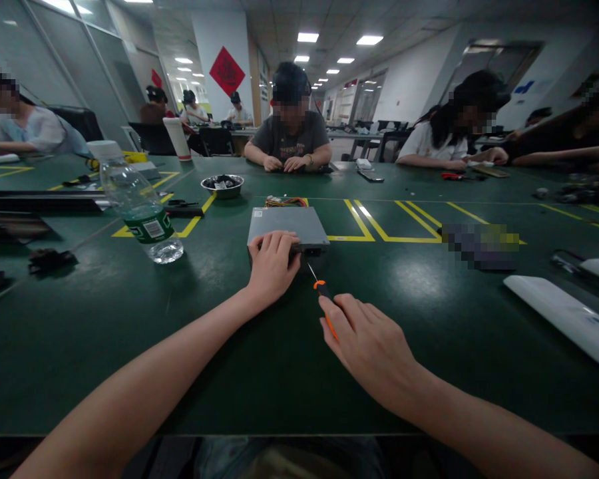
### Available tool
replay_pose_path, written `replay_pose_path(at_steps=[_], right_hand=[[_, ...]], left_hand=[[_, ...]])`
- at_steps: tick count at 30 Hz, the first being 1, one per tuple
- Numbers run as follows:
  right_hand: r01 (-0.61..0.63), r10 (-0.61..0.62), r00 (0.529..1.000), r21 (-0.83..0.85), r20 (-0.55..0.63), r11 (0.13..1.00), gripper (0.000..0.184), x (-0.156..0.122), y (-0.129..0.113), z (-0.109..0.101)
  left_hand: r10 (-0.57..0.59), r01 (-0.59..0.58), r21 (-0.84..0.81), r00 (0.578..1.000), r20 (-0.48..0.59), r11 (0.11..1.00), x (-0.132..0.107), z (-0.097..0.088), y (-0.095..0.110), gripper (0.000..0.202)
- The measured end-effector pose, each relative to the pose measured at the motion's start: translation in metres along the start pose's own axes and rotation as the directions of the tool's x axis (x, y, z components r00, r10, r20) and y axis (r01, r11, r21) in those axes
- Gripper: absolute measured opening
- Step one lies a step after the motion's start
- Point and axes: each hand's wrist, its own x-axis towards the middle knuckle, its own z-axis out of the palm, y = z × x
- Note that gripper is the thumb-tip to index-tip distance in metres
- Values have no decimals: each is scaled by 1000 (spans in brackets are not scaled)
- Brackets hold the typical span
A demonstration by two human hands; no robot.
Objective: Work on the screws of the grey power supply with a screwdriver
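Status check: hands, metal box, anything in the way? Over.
Left hand holding grey metal box. Right hand gripping screwdriver, tip by box's near face, contact unclear. Bottle off left, clear of both hands.

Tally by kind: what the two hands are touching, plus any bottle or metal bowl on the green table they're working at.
Box, under the left hand: 1
Screwdriver, in the right hand: 1
Bottle: 1
Bowl: 1
Total: 4
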Motion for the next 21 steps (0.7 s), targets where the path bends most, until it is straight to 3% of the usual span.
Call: replay_pose_path(at_steps=[15, 21], right_hand=[[59, -61, 998, 66, 32, 996, 25, 0, 3, 0], [86, -65, 989, 154, -137, 984, 19, -4, 16, -11]], left_hand=[[-65, 65, 5, 998, 3, 998, 2, 0, 4, 19], [-51, 51, 15, 999, -10, 999, 1, 3, 2, 19]])
